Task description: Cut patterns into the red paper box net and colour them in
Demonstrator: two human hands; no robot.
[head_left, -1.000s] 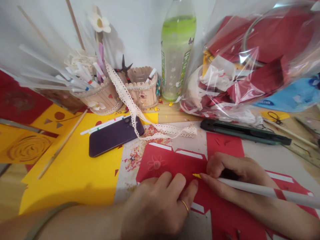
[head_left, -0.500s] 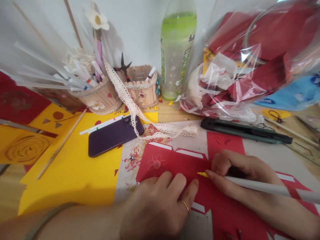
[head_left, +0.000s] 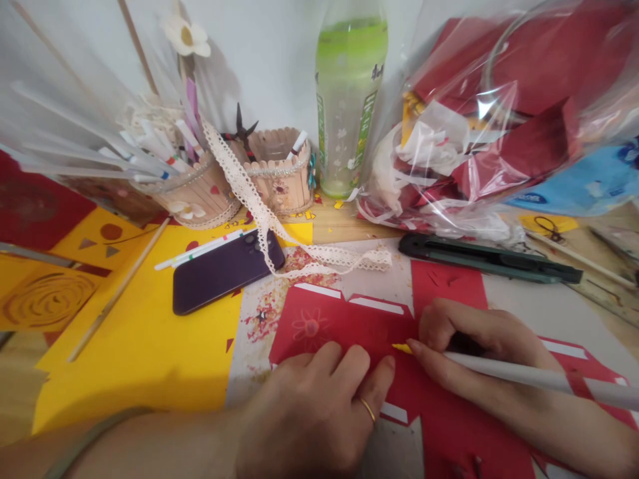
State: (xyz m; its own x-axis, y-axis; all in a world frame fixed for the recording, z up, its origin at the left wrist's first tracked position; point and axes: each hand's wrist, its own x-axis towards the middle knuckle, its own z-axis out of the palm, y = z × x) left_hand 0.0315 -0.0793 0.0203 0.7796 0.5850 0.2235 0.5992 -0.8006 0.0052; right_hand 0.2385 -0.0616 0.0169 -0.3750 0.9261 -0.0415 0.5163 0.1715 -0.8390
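My right hand (head_left: 479, 359) is closed around a white marker (head_left: 519, 372) with a yellow tip. That tip touches or hovers just over a red paper piece (head_left: 359, 326) with white strips along its tabs; I cannot tell which. A faint flower drawing (head_left: 307, 326) shows on the left part of the paper. My left hand (head_left: 319, 399), a ring on one finger, lies over the paper's lower edge with its fingers slightly bent and apart, pressing it down. The palm side is hidden.
Behind the paper lie a lace ribbon (head_left: 339, 256), a dark phone (head_left: 219, 276) and a green-black utility knife (head_left: 489, 259). Craft-stick holders (head_left: 279, 179), a bottle (head_left: 349, 113) and a clear bag of red scraps (head_left: 499, 133) line the wall. Yellow paper (head_left: 150, 359) spreads at left.
The view has shifted slightly, so most things sit a little further left. My hands and the marker keep nearly the same pose over the red paper.
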